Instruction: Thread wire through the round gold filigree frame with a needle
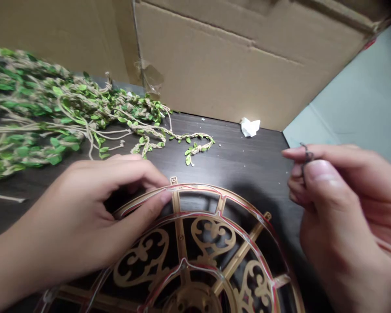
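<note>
A round gold openwork frame (181, 243) with scrolled panels, spokes and red-lined rings lies on the table at the bottom middle, partly out of view. My left hand (117, 195) grips its upper rim, with the thumb on top and the fingers curled behind. My right hand (332, 204) is raised to the right of the frame and apart from it. A short piece of dark twisted wire (306, 156) is pinched between its thumb and fingers. A jute-cord garland with small green leaves (52, 113) lies just beyond my left hand.
The dark wood-grain table (247, 161) holds a crumpled white paper (250, 127) and some small crumbs. Brown cardboard panels (234, 65) stand along its far edge. A pale grey-blue board (355, 87) rises at the right.
</note>
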`<state>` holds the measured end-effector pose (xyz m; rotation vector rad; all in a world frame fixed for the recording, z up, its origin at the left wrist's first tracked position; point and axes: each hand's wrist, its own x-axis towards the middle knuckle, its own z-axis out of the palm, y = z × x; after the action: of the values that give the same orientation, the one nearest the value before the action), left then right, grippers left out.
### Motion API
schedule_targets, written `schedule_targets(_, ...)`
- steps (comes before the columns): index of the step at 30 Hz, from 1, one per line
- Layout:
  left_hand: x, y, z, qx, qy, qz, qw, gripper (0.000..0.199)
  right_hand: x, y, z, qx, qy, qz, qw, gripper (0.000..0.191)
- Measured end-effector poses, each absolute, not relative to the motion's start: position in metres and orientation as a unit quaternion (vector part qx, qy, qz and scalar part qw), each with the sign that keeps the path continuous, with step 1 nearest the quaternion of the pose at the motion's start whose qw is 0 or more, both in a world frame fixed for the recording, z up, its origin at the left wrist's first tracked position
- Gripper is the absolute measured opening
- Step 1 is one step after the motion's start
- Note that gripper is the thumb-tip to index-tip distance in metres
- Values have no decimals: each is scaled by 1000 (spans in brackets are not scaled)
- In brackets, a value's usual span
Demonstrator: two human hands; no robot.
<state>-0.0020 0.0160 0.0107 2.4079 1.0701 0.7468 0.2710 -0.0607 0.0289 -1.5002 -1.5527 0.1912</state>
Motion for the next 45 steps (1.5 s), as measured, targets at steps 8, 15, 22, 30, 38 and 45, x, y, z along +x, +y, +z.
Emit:
schedule_targets(8,-7,23,8,858,416,251,169,8,273,-45,27,-636,-657,149,376,15)
schedule_targets(15,-15,26,8,867,436,239,-33,31,264,-46,13,-570,-747,182,291,18)
schedule_targets(22,-6,24,10,925,303,214,84,14,256,-46,10,-496,-791,149,325,23)
schedule_targets(30,-3,27,-3,946,253,186,84,27,260,-53,20,-506,-801,93,305,26)
schedule_targets(38,-9,32,-8,956,229,174,54,32,270,-47,31,-647,-651,1,397,12)
schedule_targets(45,-5,24,8,931,291,195,99,28,274,-46,31,-599,-721,15,348,9)
